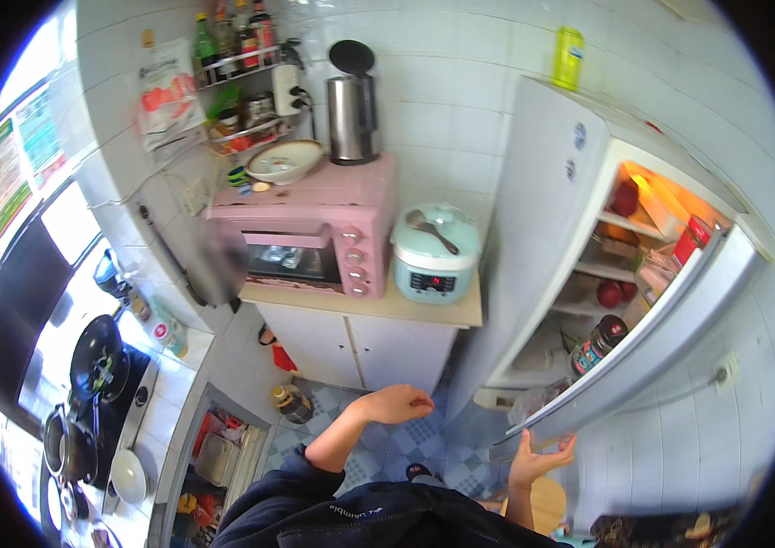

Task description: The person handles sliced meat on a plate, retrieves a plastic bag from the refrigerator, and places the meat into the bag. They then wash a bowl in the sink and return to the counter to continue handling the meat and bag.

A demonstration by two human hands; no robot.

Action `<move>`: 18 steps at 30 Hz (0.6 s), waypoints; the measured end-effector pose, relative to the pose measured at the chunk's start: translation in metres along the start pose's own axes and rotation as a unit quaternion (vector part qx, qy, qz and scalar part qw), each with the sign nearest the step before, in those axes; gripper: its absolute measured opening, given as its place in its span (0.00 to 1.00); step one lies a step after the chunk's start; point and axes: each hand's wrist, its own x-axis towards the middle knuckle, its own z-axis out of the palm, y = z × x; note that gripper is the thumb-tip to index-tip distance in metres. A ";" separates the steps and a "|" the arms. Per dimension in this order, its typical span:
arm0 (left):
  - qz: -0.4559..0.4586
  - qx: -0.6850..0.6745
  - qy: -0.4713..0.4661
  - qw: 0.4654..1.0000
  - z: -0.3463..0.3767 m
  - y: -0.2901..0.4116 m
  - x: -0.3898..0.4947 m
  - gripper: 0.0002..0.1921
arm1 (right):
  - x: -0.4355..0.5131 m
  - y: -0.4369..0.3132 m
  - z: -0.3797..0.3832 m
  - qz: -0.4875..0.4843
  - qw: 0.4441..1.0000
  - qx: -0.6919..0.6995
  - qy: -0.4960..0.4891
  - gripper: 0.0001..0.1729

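Note:
My left hand (398,404) hovers over the blue tiled floor (387,449), fingers loosely bent, with nothing seen in it. At the lower edge of the refrigerator door (641,383) is my right hand (535,462), thumb and fingers spread apart. Whether it grips the door cannot be made out. The door stands partly open. Inside the lit refrigerator (545,164) are red round fruits (610,293) on the shelves. A dark-lidded jar (596,346) and a red container (692,240) sit in the door racks.
A pink toaster oven (367,205), a steel kettle (350,120) and a mint rice cooker (435,264) stand on a white cabinet (394,349). On the left counter are a wok (96,363) and pots (69,445). An oil bottle (291,403) stands on the floor.

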 end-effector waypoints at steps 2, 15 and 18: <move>-0.021 0.011 0.033 0.999 -0.023 -0.006 -0.007 0.17 | 0.004 -0.015 0.036 -0.039 0.999 0.019 -0.014 0.52; -0.108 0.138 0.525 0.833 -0.207 -0.060 -0.078 0.12 | 0.006 -0.288 0.261 -0.383 0.735 0.439 -0.347 0.12; -0.099 0.260 0.608 0.744 -0.286 -0.073 -0.132 0.12 | -0.005 -0.444 0.318 -0.434 0.599 0.548 -0.390 0.04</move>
